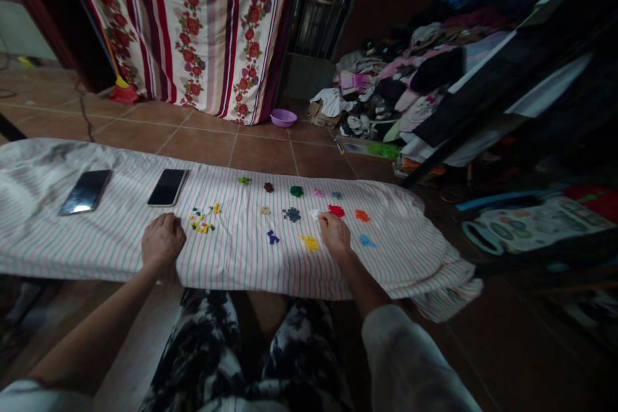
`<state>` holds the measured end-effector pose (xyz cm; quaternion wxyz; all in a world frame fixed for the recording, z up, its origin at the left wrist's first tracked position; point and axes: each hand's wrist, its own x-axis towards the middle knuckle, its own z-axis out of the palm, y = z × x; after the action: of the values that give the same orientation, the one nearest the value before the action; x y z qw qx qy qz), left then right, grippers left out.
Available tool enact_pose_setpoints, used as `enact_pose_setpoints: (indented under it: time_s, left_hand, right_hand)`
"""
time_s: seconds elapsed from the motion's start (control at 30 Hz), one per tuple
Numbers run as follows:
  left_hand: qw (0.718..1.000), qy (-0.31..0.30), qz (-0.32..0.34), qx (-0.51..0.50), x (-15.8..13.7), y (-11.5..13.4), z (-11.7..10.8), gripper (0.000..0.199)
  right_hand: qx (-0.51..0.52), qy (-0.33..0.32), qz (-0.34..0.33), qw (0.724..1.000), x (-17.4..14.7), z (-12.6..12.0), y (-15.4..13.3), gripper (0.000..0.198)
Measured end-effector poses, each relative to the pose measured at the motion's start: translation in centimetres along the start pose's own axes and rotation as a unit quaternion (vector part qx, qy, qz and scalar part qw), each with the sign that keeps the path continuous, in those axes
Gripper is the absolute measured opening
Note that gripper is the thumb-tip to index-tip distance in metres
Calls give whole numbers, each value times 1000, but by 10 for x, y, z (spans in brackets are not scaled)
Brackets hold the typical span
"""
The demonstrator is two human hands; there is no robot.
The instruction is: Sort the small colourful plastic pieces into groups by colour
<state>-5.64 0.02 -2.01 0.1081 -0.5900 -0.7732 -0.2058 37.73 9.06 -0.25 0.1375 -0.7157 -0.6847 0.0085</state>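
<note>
My right hand (335, 233) reaches down with its fingers pinched together at a small heap of white pieces (315, 213); whatever lies between the fingertips is too small to make out. Red pieces (337, 210) lie just beyond it, and yellow pieces (309, 243) sit to its left. My left hand (163, 239) rests on the striped cloth (241, 264), fingers curled under, with nothing visible in it. A loose mixed group of small pieces (201, 221), mostly yellow with some green and white, is spread to the right of that hand.
Other single-colour heaps include dark grey (291, 214), dark green (296, 191), orange (362, 215), light blue (367, 241) and purple (273, 237). Two phones, one (85, 192) far left and another (167, 187) nearer, lie on the cloth. Piled clothes (396, 77) stand behind.
</note>
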Motion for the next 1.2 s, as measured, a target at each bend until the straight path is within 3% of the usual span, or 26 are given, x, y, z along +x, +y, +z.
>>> enact_pose_setpoints:
  time_s: [0.2, 0.37, 0.77, 1.0, 1.2]
  left_hand:
    - [1000, -1, -8, 0, 0, 3, -2, 25]
    - [1000, -8, -18, -3, 0, 5, -4, 22]
    - [1000, -6, -17, -17, 0, 1, 1, 16]
    - [1000, 1, -17, -26, 0, 0, 4, 19]
    - [999, 4, -16, -29, 1, 0, 4, 18]
  right_hand:
    - [52, 59, -14, 997, 2, -8, -2, 25]
    - [128, 74, -84, 985, 1, -6, -33, 27]
    - [234, -74, -307, 920, -27, 26, -162, 31]
    - [181, -138, -310, 923, -32, 43, -231, 38]
    - [121, -170, -281, 937, -24, 44, -266, 44]
